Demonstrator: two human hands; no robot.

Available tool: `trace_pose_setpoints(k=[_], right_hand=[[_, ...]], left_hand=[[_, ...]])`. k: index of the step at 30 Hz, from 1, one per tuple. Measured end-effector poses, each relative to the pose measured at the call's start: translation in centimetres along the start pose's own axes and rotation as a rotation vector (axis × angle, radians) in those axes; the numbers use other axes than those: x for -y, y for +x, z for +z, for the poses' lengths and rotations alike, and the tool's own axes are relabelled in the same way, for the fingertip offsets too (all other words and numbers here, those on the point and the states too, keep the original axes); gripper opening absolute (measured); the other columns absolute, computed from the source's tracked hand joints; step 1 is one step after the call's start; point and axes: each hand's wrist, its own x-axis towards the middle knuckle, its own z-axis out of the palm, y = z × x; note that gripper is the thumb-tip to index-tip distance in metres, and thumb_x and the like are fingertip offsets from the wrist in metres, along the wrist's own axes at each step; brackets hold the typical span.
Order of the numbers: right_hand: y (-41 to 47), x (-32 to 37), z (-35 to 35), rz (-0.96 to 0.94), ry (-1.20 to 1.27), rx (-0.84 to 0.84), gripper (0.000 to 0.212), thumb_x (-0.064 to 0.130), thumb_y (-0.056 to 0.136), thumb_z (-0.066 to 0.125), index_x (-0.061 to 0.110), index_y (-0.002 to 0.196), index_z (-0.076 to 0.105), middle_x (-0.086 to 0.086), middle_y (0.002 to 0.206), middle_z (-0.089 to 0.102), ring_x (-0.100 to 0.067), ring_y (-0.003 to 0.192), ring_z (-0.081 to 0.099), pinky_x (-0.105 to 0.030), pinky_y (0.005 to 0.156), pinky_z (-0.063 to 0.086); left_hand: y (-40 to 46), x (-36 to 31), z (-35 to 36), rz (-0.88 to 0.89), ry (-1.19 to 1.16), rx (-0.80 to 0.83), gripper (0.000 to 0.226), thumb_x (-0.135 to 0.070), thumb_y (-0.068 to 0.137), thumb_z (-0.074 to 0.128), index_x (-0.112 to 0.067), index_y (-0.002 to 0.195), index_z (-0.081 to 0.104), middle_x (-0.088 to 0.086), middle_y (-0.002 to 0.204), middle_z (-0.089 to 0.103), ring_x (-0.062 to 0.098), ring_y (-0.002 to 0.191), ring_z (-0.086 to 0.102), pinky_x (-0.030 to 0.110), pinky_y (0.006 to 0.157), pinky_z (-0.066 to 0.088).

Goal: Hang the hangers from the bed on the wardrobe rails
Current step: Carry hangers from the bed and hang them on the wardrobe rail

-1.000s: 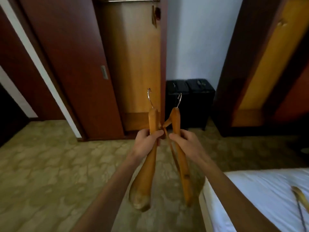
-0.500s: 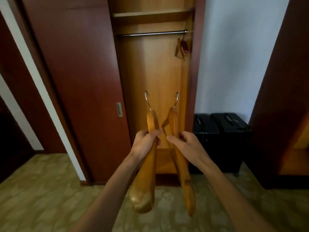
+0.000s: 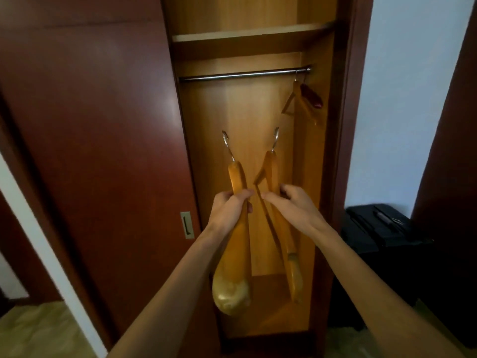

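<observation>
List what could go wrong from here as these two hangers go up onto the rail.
1. The left hand and right hand hold the left hanger and right hanger close together, so their arms may tangle on the way up.
2. Both hooks sit well below the rail, under a shelf; a hook might knock the shelf edge.
3. The hanging hangers crowd the rail's right end, so the right hanger could snag them.

Bare rail [image 3: 240, 74] left of hung hangers [image 3: 302, 102]
</observation>
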Motion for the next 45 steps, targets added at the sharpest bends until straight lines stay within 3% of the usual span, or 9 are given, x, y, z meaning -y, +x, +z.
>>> trace_pose_setpoints(k=[7,12,17,20,23,26,34,39,45], right_hand=[[13.1,1.6,3.5,0.020,-0.046,-0.164,0.034,0.046,0.094,0.060,0.020,0.114,0.069,0.002,0.108,0.072,-0.016,0.102,0.067,-0.044,0.099,0.052],[21.3,1.8,3.5,0.046,-0.109,-0.275,0.027,0.040,0.095,0.059,0.017,0.106,0.070,-0.002,0.100,0.071,-0.020,0.097,0.067,-0.032,0.083,0.051],[28.9,1.9,1.7,0.058,-0.189,-0.323,0.053,0.053,0.088,0.059,0.015,0.123,0.066,-0.008,0.117,0.069,-0.023,0.109,0.065,-0.042,0.096,0.052],[33.1,1.9,-0.2,0.053,-0.190,-0.309,0.034,0.043,0.094,0.059,0.016,0.113,0.067,-0.018,0.111,0.071,-0.028,0.101,0.067,-0.037,0.085,0.053],[37.1,1.9,-2.5,0.056,-0.176,-0.329,0.028,0.037,0.098,0.056,0.015,0.114,0.064,-0.023,0.122,0.062,-0.031,0.116,0.060,-0.028,0.077,0.046],[41.4,1.3,-5.2,0.031,-0.158,-0.323,0.042,0.037,0.098,0.055,0.003,0.121,0.066,-0.028,0.123,0.063,-0.038,0.113,0.061,-0.028,0.074,0.047],[52.9,-0.7,-12.9,-0.029,-0.205,-0.276,0.041,0.049,0.093,0.056,0.015,0.107,0.074,-0.015,0.102,0.073,-0.023,0.094,0.068,-0.031,0.074,0.048],[57.4,-2.7,-16.1,-0.057,-0.193,-0.218,0.036,0.051,0.092,0.056,0.019,0.087,0.073,0.002,0.079,0.067,-0.014,0.077,0.062,-0.032,0.076,0.046],[60.2,-4.6,-17.7,-0.071,-0.123,-0.236,0.034,0.045,0.093,0.057,0.015,0.088,0.073,0.001,0.077,0.067,-0.011,0.073,0.063,-0.031,0.074,0.046]], left_hand=[[15.3,-1.4,-5.0,0.062,-0.075,0.129,0.030,-0.033,0.094,0.065,-0.013,0.072,0.068,0.002,0.064,0.065,0.013,0.060,0.063,0.030,0.066,0.049],[24.6,-2.6,-5.5,0.058,-0.053,0.200,0.029,-0.037,0.092,0.066,-0.014,0.076,0.071,-0.002,0.060,0.066,0.016,0.063,0.064,0.037,0.078,0.055],[32.9,-4.2,-4.2,0.080,-0.043,0.216,0.034,-0.038,0.093,0.065,-0.012,0.071,0.068,-0.003,0.056,0.064,0.007,0.046,0.061,0.021,0.055,0.045],[37.5,-5.1,-2.6,0.082,-0.053,0.223,0.033,-0.039,0.092,0.065,-0.010,0.077,0.074,-0.002,0.056,0.065,0.009,0.050,0.063,0.023,0.060,0.047],[42.3,-5.9,-0.4,0.099,-0.046,0.237,0.034,-0.043,0.089,0.067,-0.013,0.075,0.075,-0.001,0.057,0.066,0.012,0.052,0.064,0.029,0.068,0.052],[46.7,-7.0,2.2,0.140,-0.038,0.246,0.031,-0.042,0.091,0.065,-0.016,0.075,0.073,-0.001,0.057,0.065,0.009,0.048,0.062,0.026,0.063,0.049],[57.2,-11.1,9.5,0.223,0.003,0.155,0.035,-0.043,0.092,0.065,-0.011,0.081,0.075,0.000,0.055,0.063,0.005,0.039,0.059,0.021,0.054,0.044],[61.5,-11.3,12.4,0.247,0.055,0.132,0.040,-0.048,0.088,0.067,-0.009,0.083,0.077,0.002,0.063,0.072,0.018,0.067,0.072,0.027,0.068,0.052],[64.8,-11.4,14.4,0.250,0.108,0.162,0.047,-0.051,0.091,0.063,-0.007,0.088,0.078,0.001,0.063,0.071,0.021,0.074,0.072,0.031,0.077,0.053]])
